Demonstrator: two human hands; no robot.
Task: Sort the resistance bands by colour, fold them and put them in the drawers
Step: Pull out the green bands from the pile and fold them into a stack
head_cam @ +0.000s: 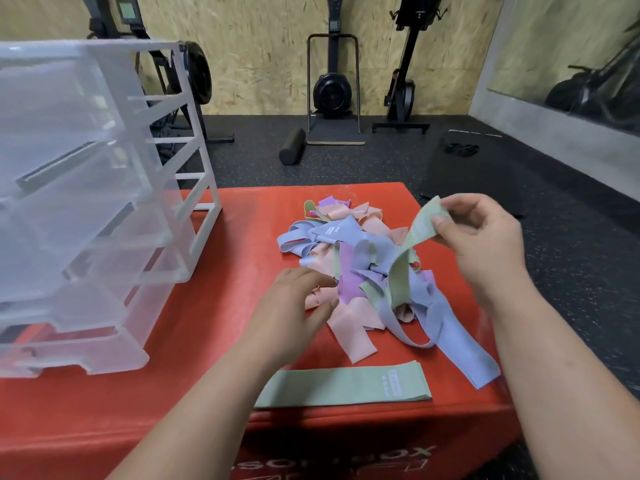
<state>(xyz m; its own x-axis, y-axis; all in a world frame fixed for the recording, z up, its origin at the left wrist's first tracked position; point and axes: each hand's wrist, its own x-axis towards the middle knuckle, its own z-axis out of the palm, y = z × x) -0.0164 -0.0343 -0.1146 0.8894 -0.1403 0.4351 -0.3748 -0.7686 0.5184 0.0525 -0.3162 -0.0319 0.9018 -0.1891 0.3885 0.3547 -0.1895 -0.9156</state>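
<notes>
A tangled heap of resistance bands (360, 268) in blue, pink, purple and green lies on the red box (214, 323). My right hand (481, 237) pinches one end of a green band (415, 237) and holds it up above the heap; its lower part still trails into the pile. My left hand (294, 306) hovers with relaxed fingers at the heap's near left edge, over pink bands. One green band (346, 386) lies flat by itself near the front edge. A clear plastic drawer unit (86, 202) stands on the left, its drawers pulled out.
Beyond the red box is dark rubber gym floor with a black foam roller (292, 146), exercise machines (332, 88) against the wooden wall and a dark mat (478, 174) at right. The box's front edge is just below the flat green band.
</notes>
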